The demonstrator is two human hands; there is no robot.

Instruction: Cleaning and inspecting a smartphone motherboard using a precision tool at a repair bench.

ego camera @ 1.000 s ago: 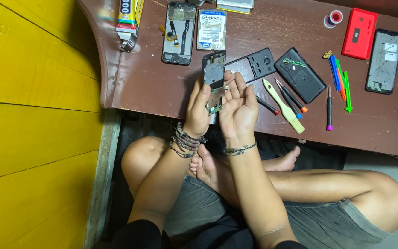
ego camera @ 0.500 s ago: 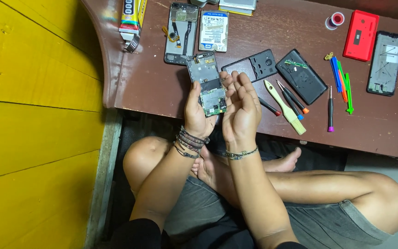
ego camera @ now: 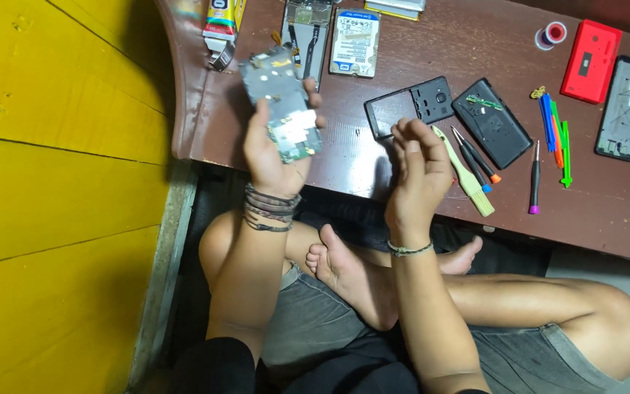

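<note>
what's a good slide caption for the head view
Left hand lifts an opened phone body above a brown table; right hand open.

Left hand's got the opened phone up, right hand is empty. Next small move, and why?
Probably bring the right hand down to a screwdriver on the table. The left hand holds the opened phone with its circuit board exposed, lifted over the table edge, while the right hand holds nothing that shows. The tools lie just to its right, so that is the short reach.
</note>
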